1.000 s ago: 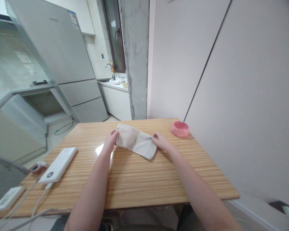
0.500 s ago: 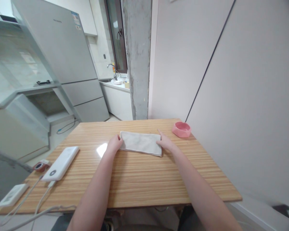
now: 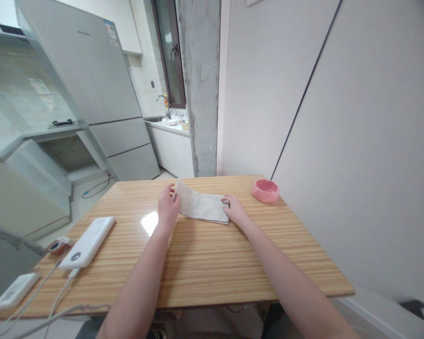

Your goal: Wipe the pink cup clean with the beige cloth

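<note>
A light grey folded cloth [image 3: 204,206] lies lengthwise across the wooden table [image 3: 212,268], its left end raised off the surface. My left hand [image 3: 168,207] grips that raised end, thumb on the near side and fingers partly hidden behind it. At the opposite end, my right hand [image 3: 234,209] has its fingers curled over the cloth's right edge, which stays low on the table.
To the right of the cloth is a pink faceted bowl [image 3: 265,190], near the table edge and wall. On the left are a white power bank [image 3: 88,242] with cables, a small reddish-brown device [image 3: 59,245] and a white flat box [image 3: 16,289].
My left hand has lifted the cloth's left end, which lay flat before. My right hand has shifted slightly left with the right end, and its raised finger has come down onto the cloth.
</note>
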### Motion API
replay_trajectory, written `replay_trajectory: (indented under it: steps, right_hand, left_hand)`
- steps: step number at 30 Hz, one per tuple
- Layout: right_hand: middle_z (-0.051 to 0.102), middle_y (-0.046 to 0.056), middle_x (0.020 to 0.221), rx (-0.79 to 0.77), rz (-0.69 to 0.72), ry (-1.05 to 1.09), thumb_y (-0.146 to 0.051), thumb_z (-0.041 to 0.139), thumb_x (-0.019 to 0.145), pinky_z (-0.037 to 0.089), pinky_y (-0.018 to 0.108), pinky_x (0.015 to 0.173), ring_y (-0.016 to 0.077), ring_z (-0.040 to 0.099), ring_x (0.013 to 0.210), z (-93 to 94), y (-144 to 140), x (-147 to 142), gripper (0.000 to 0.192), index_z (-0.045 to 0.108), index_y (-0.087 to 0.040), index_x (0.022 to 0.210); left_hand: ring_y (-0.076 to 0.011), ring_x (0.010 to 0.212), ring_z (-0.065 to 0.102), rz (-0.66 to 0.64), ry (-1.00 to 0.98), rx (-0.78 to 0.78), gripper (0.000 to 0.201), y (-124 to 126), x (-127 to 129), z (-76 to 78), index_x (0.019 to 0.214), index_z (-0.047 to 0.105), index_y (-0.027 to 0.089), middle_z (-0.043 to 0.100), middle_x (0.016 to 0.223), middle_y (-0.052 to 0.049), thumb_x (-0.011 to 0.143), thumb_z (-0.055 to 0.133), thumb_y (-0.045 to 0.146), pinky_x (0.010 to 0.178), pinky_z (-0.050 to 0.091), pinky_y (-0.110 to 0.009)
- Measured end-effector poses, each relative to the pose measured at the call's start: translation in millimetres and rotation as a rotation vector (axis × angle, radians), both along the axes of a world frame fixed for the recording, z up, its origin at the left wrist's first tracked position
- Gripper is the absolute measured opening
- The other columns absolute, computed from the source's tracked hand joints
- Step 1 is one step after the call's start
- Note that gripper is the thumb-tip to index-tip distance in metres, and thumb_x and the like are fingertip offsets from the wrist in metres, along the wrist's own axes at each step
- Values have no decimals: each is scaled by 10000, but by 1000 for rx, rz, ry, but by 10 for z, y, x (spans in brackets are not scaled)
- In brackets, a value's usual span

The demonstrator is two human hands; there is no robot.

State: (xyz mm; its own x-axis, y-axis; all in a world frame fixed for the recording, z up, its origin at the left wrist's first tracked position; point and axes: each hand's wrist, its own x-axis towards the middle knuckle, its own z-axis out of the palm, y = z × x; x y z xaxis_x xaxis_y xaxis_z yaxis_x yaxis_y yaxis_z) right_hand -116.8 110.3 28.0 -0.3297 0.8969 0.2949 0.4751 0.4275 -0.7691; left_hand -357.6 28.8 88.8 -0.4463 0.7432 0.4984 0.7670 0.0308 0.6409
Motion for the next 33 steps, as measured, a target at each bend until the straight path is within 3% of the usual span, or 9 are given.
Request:
replay_trajectory:
  steps: [2, 6, 11, 16, 19, 23, 26, 30, 33]
  right_hand:
    - [565, 110, 1186, -16, 114, 53, -34, 549, 638, 378, 400, 1052, 223, 524, 1168, -6, -59, -103, 347, 662, -166, 939]
    - [628, 69, 1132, -116, 215, 229, -33, 580, 594, 430, 409, 994, 216, 572, 1089, -17, -102, -232, 500, 617, -201, 1063]
    - [635, 67, 1163, -407, 93, 448, -124, 516, 731, 506, 347, 872, 168, 631, 972, -41, -29, -242, 562, 453, -231, 1278]
    - [600, 80, 1209, -222, -20, 297, -192, 534, 778, 449, 363, 962, 180, 567, 1113, -24, -39, -216, 478, 495, -208, 1254]
    - [605, 82, 1187, -69, 17, 117, -73, 528, 702, 419, 373, 998, 189, 550, 1124, 88, -82, -114, 467, 571, -189, 1153]
    - [611, 94, 1114, 88, -36, -91, -4, 453, 656, 408, 347, 990, 191, 545, 1094, 297, -155, 307, 479, 597, -161, 1085]
    - [624, 73, 1012, 26, -82, -253, -7, 452, 653, 437, 311, 909, 185, 580, 992, 379, -213, 849, 385, 618, -164, 964]
    - [660, 54, 920, -135, -218, -448, -9, 478, 639, 439, 280, 814, 190, 606, 900, 366, -225, 1602, 300, 626, -180, 837]
    - [663, 45, 894, -150, -259, -511, -9, 479, 630, 435, 271, 766, 186, 609, 851, 330, -185, 1952, 300, 637, -195, 805]
  left_hand:
    - [-135, 707, 543, -102, 15, 127, 330, -13, 211, 3, 1129, 523, 190, 608, 946, -40, 800, 500, 177, 709, 460, -274]
    - [-133, 746, 550, -502, 96, 27, 279, 15, 633, -181, 1049, 568, 199, 609, 948, -41, 784, 510, 133, 730, 474, -279]
    - [-125, 725, 553, -699, 6, -174, 303, 27, 818, -384, 1059, 574, 181, 610, 960, -58, 758, 550, 160, 644, 480, -250]
    - [-112, 703, 556, -860, -16, -292, 390, -63, 748, -252, 1167, 551, 188, 614, 974, -57, 803, 565, 328, 656, 478, -244]
    - [-128, 720, 555, -781, 16, -277, 338, -85, 693, -127, 1121, 570, 175, 633, 915, -57, 883, 450, 382, 679, 456, -258]
    - [-141, 699, 532, -692, 110, -288, 277, -54, 647, -92, 887, 604, 167, 624, 796, -42, 903, 396, 349, 648, 404, -260]
    - [-146, 691, 520, -706, 172, -329, 261, -19, 644, -158, 758, 580, 172, 607, 749, -37, 888, 402, 312, 630, 380, -260]
    - [-155, 727, 536, -728, 159, -357, 222, 7, 654, -239, 775, 582, 171, 618, 770, -40, 869, 417, 287, 663, 390, -262]
    - [-151, 703, 528, -749, 152, -380, 211, 8, 662, -251, 787, 591, 169, 617, 759, -38, 858, 425, 278, 644, 386, -257]
